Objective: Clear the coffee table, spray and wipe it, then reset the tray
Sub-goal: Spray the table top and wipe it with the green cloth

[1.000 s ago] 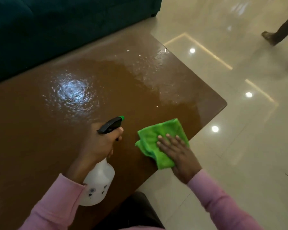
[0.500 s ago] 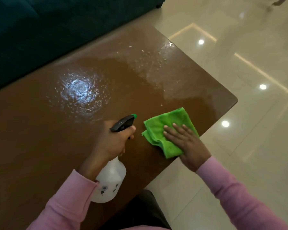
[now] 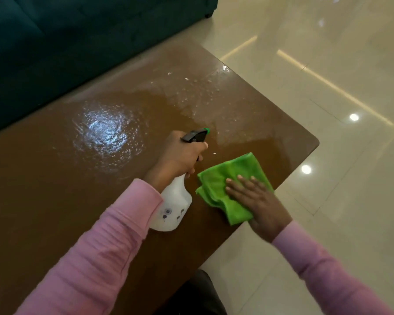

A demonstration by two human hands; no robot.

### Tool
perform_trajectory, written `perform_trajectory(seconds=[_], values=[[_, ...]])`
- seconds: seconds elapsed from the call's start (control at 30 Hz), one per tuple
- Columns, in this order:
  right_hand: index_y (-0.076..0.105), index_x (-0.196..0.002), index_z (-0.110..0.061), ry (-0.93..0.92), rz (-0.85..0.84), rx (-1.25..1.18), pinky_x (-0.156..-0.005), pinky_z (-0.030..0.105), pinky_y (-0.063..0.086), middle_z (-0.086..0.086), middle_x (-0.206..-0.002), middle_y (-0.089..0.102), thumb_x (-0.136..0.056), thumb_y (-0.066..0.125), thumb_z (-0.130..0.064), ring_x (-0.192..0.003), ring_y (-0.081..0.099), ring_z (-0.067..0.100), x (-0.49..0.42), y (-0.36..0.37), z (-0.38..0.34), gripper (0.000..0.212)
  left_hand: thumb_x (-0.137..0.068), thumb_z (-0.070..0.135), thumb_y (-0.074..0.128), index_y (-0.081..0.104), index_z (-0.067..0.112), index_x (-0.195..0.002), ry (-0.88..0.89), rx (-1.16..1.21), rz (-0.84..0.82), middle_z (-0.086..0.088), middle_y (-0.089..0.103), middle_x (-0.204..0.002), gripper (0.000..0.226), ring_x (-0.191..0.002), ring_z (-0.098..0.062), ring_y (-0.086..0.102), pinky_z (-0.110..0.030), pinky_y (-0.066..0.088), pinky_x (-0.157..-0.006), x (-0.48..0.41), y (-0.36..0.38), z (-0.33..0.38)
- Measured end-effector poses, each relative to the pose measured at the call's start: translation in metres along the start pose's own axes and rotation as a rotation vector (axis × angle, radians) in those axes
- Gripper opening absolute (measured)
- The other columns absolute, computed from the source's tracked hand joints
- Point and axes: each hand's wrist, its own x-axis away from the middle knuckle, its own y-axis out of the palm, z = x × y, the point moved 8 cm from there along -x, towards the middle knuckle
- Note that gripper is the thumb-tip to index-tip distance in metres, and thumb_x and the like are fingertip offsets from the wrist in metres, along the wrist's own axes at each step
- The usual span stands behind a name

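The brown coffee table (image 3: pixel 55 178) carries wet spray droplets across its middle and far right corner. My left hand (image 3: pixel 180 155) grips the neck of a white spray bottle (image 3: pixel 174 208) with a black trigger head and green nozzle, pointed toward the far right of the table. A folded green cloth (image 3: pixel 232 176) lies near the table's right front edge. My right hand (image 3: pixel 257 201) presses flat on it with straight fingers. No tray is in view.
A dark teal sofa (image 3: pixel 77 37) runs along the table's far side. Glossy beige floor tiles (image 3: pixel 328 87) with ceiling light reflections lie to the right. My dark trouser leg (image 3: pixel 198 294) shows at the table's near edge.
The view has shifted slightly. My right hand has slid the green cloth a little along the right edge. The left hand keeps its grip on the spray bottle.
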Motion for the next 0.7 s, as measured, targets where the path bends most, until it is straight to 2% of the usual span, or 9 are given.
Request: perform_trajectory(seconds=[0.07, 0.17, 0.23, 0.3, 0.33, 0.4, 0.5, 0.6, 0.7], values=[[0.040, -0.142, -0.019, 0.146, 0.042, -0.029, -0.116, 0.031, 0.011, 0.002, -0.146, 0.041, -0.073, 0.038, -0.016, -0.136, 0.037, 0.030, -0.004, -0.019, 0.063, 0.068, -0.090, 0.023, 0.063, 0.064, 0.011, -0.092, 0.021, -0.036, -0.011, -0.017, 0.071, -0.086, 0.012, -0.042, -0.021, 0.051, -0.033, 0.047, -0.050, -0.002, 0.004, 0.001], [0.036, -0.144, -0.020, 0.464, 0.085, -0.091, -0.117, 0.034, 0.004, 0.002, -0.152, 0.030, -0.067, 0.036, -0.011, -0.144, 0.024, 0.031, -0.012, -0.048, 0.146, 0.077, -0.091, 0.026, 0.063, 0.064, 0.014, -0.088, 0.050, -0.048, -0.012, -0.017, 0.071, -0.086, 0.012, -0.046, -0.022, 0.054, -0.034, 0.050, -0.051, 0.004, 0.005, -0.003], [0.036, -0.145, -0.020, 0.591, 0.096, -0.094, -0.118, 0.035, 0.002, 0.001, -0.155, 0.028, -0.067, 0.034, -0.014, -0.146, 0.019, 0.028, -0.024, -0.060, 0.169, 0.078, -0.092, 0.024, 0.063, 0.060, 0.022, -0.082, 0.049, -0.009, -0.022, -0.019, 0.070, -0.087, 0.011, -0.045, -0.021, 0.052, -0.031, 0.047, -0.049, 0.008, 0.005, -0.007], [0.034, -0.146, -0.020, 0.639, 0.096, -0.077, -0.119, 0.035, 0.002, 0.001, -0.155, 0.028, -0.068, 0.034, -0.018, -0.146, 0.018, 0.028, -0.038, -0.061, 0.164, 0.078, -0.092, 0.024, 0.062, 0.055, 0.028, -0.080, 0.052, 0.005, -0.028, -0.019, 0.070, -0.088, 0.015, -0.045, -0.020, 0.051, -0.029, 0.046, -0.048, 0.010, 0.005, -0.009], [0.032, -0.146, -0.020, 0.606, 0.090, -0.056, -0.118, 0.035, 0.002, 0.002, -0.155, 0.028, -0.069, 0.036, -0.019, -0.146, 0.019, 0.030, -0.043, -0.057, 0.150, 0.077, -0.092, 0.024, 0.062, 0.057, 0.028, -0.082, 0.055, 0.010, -0.029, -0.018, 0.070, -0.088, 0.013, -0.045, -0.019, 0.051, -0.029, 0.046, -0.047, 0.010, 0.004, -0.010], [0.030, -0.145, -0.020, 0.420, 0.070, -0.022, -0.117, 0.033, 0.003, 0.004, -0.152, 0.033, -0.069, 0.043, -0.014, -0.143, 0.024, 0.034, -0.044, -0.036, 0.101, 0.077, -0.092, 0.023, 0.063, 0.063, 0.016, -0.090, 0.041, 0.033, -0.033, -0.021, 0.070, -0.088, 0.007, -0.044, -0.020, 0.051, -0.030, 0.045, -0.047, 0.007, 0.004, -0.010], [0.033, -0.146, -0.019, 0.165, 0.017, 0.022, -0.118, 0.035, 0.004, -0.002, -0.152, 0.033, -0.069, 0.043, -0.019, -0.143, 0.022, 0.027, -0.025, -0.008, 0.027, 0.077, -0.089, 0.020, 0.065, 0.066, 0.003, -0.091, 0.000, 0.044, -0.042, -0.025, 0.070, -0.086, 0.018, -0.041, -0.024, 0.048, -0.033, 0.044, -0.049, -0.002, 0.005, -0.010], [0.027, -0.148, -0.023, 0.168, -0.008, 0.007, -0.119, 0.033, 0.000, -0.006, -0.154, 0.028, -0.072, 0.038, -0.025, -0.145, 0.017, 0.023, -0.014, -0.004, 0.016, 0.076, -0.086, 0.019, 0.067, 0.062, 0.015, -0.080, -0.009, 0.046, -0.048, -0.022, 0.071, -0.081, 0.008, -0.040, -0.024, 0.048, -0.033, 0.045, -0.050, -0.017, 0.007, 0.000], [0.026, -0.148, -0.024, 0.188, -0.025, -0.024, -0.119, 0.033, 0.000, -0.007, -0.154, 0.026, -0.073, 0.037, -0.024, -0.146, 0.015, 0.022, -0.015, -0.006, 0.020, 0.076, -0.084, 0.021, 0.070, 0.061, 0.020, -0.083, 0.001, 0.002, -0.031, -0.015, 0.066, -0.065, 0.009, -0.040, -0.022, 0.049, -0.031, 0.045, -0.049, -0.032, 0.008, 0.012]])
